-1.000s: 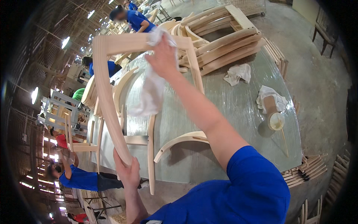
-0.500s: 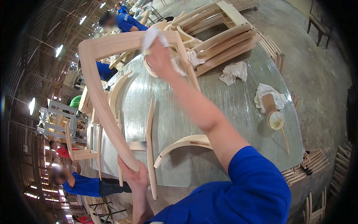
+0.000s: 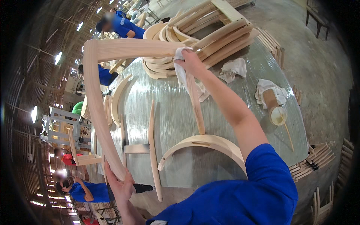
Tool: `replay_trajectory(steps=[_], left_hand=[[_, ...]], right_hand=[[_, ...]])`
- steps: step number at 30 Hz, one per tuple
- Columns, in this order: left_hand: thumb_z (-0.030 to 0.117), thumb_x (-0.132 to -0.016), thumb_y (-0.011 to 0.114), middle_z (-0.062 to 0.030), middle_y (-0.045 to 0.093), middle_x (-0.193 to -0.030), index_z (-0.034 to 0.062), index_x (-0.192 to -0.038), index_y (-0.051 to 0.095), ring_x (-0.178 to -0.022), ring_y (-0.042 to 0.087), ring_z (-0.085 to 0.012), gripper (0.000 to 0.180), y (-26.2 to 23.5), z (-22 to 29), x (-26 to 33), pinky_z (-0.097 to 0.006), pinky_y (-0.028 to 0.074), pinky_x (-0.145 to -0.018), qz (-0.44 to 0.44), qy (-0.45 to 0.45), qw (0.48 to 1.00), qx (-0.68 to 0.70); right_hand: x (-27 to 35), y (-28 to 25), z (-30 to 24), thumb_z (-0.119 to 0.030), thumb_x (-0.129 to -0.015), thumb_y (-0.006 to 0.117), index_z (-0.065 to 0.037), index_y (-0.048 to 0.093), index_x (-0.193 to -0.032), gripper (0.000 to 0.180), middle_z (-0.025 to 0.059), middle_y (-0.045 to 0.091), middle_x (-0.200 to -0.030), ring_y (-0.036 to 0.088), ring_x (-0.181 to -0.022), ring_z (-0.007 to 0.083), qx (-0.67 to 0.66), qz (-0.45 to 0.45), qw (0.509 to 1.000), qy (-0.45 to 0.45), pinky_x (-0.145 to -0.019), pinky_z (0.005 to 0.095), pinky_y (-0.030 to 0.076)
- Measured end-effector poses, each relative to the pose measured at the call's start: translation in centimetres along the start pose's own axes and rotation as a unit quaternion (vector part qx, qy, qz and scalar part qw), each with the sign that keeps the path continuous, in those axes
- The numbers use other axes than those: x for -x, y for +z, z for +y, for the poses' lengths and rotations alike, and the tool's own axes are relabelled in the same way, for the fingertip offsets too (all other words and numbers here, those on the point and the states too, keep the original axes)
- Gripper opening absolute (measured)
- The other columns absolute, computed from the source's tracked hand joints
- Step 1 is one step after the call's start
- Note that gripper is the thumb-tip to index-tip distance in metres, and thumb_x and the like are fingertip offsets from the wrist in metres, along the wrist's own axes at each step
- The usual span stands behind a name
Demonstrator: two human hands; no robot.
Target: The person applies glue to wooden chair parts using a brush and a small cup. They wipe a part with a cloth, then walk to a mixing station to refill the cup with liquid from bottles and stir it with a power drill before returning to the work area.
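Note:
A pale wooden U-shaped chair frame (image 3: 99,97) is held up over the table, one long leg reaching down toward me. My left hand (image 3: 122,184) is closed round the lower end of that leg. At the frame's far right corner, my right hand (image 3: 192,63) presses a white cloth (image 3: 181,73) round the wood. Part of the cloth hangs down beside the frame's shorter-looking right leg (image 3: 195,105). The cloth hides the corner joint itself.
The film-covered table (image 3: 225,116) bears a curved wooden piece (image 3: 204,141), an H-shaped wooden frame (image 3: 137,149), stacked frames (image 3: 228,33) at the back and a crumpled cloth (image 3: 233,70). At right stands a cup of pale liquid (image 3: 278,116) with a stick. Co-workers are at left.
My right hand has slid the cloth rightward along the top rail to the right corner. The frame has shifted slightly, and my left hand has moved a little left and down with it.

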State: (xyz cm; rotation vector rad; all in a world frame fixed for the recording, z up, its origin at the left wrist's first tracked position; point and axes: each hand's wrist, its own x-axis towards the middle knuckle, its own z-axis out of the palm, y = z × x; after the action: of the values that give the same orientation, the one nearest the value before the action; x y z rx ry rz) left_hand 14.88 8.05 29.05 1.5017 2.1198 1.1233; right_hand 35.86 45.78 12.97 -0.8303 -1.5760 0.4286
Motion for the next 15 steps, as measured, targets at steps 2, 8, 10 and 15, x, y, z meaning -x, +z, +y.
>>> replay_trajectory(steps=[2, 8, 10, 15], left_hand=[[0.000, -0.074, 0.053, -0.0121, 0.047, -0.099, 0.0015, -0.137, 0.017, -0.066, 0.051, -0.0115, 0.073, -0.2, 0.5, -0.3, -0.023, 0.044, -0.055, -0.027, 0.019, 0.999, -0.014], [0.000, -0.074, 0.052, -0.0117, 0.042, -0.110, -0.0020, -0.136, 0.017, -0.088, 0.047, -0.0136, 0.072, -0.7, -1.2, 0.3, -0.024, 0.043, -0.073, -0.039, 0.048, 0.996, -0.065], [-0.001, -0.074, 0.051, -0.0101, 0.043, -0.101, -0.0003, -0.136, 0.017, -0.078, 0.047, -0.0127, 0.071, -0.8, -2.0, 0.3, -0.023, 0.042, -0.066, -0.031, 0.098, 0.990, -0.096], [0.001, -0.072, 0.053, -0.0125, 0.042, -0.106, -0.0041, -0.133, 0.021, -0.083, 0.047, -0.0160, 0.069, -0.5, -0.9, 0.7, -0.026, 0.042, -0.071, -0.069, 0.055, 0.996, -0.014]], right_hand=[[-1.4, -0.1, -2.5, -0.016, -0.076, 0.065, -0.004, 0.058, -0.097, 0.026, 0.0142, 0.054, -0.104, 0.053, -0.094, 0.0314, -0.022, 0.026, 0.998, -0.058, -0.081, 0.0366, 0.045], [-4.8, -1.3, -7.3, -0.017, -0.075, 0.069, -0.004, 0.058, -0.087, 0.021, 0.0111, 0.056, -0.094, 0.057, -0.082, 0.0264, 0.009, 0.077, 0.963, -0.257, -0.068, 0.0326, 0.048], [-3.7, -0.9, -5.7, -0.019, -0.075, 0.069, -0.004, 0.057, -0.084, 0.021, 0.0102, 0.056, -0.090, 0.057, -0.078, 0.0277, -0.024, 0.061, 0.986, -0.156, -0.065, 0.0334, 0.047], [-0.9, -3.7, 2.5, -0.025, -0.079, 0.063, -0.006, 0.053, -0.087, 0.022, 0.0111, 0.057, -0.098, 0.057, -0.082, 0.0332, 0.100, 0.044, 0.985, -0.130, -0.068, 0.0390, 0.047]])
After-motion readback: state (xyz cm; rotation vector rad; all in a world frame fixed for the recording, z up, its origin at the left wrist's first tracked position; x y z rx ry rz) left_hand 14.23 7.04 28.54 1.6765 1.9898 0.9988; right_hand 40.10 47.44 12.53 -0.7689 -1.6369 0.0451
